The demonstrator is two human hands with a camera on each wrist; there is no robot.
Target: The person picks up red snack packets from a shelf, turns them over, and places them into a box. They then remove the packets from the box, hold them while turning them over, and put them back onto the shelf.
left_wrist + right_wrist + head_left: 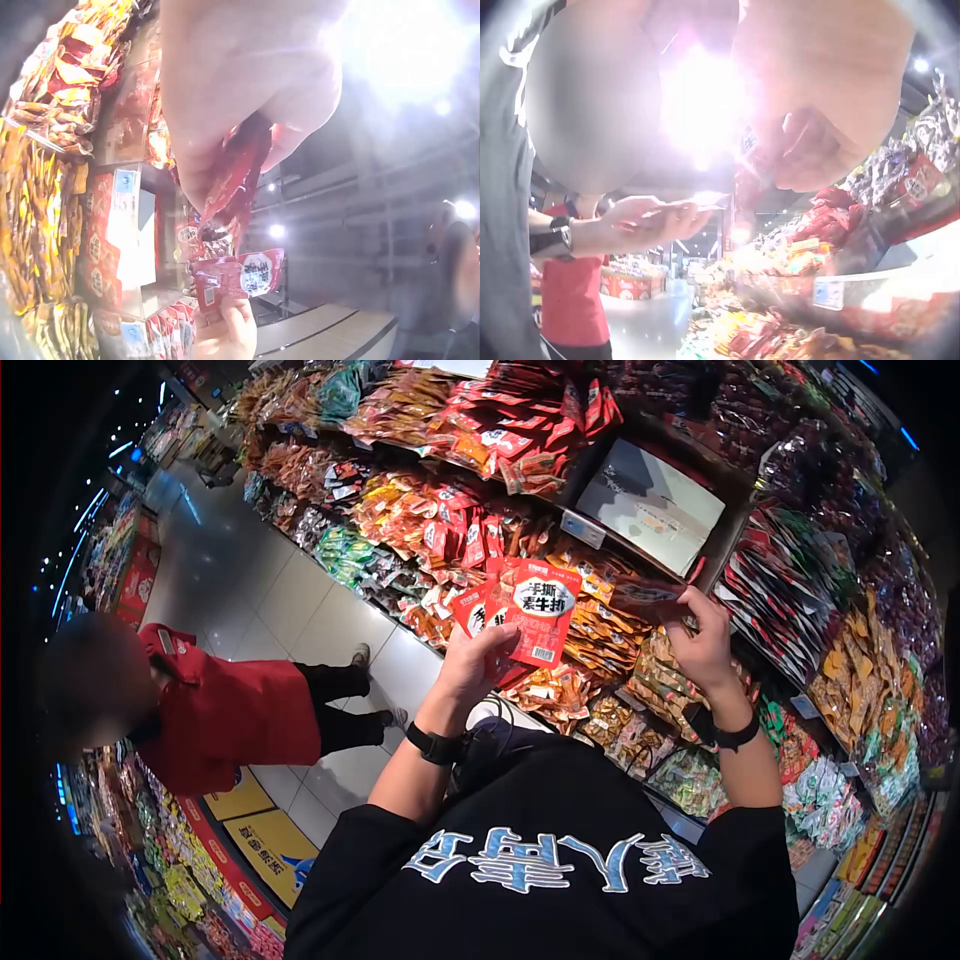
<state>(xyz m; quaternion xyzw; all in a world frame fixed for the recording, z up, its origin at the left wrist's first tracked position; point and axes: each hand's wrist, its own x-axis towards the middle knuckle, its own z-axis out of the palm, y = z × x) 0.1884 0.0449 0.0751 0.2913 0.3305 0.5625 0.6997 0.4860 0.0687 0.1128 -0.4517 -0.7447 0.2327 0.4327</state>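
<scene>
Several red packets with white label patches (pixel 540 610) are fanned in my left hand (pixel 475 662), its thumb pressed across their lower edge. The left wrist view shows this hand (pixel 255 75) large, curled round red packaging (pixel 240 172). My right hand (pixel 706 645) pinches a dark red packet (pixel 645 594) by its edge, apart from the fan. In the left wrist view, the right hand (pixel 227 334) holds a red packet (pixel 255 276) with its label showing. Glare partly hides the packet near my right hand (pixel 825 90) in the right wrist view.
Sloping displays of colourful packets (pixel 600 630) fill the space beyond and below my hands. A framed pale panel (pixel 650 505) stands among them. To the left, a person in a red top (pixel 240 705) stands on the tiled floor (pixel 300 595).
</scene>
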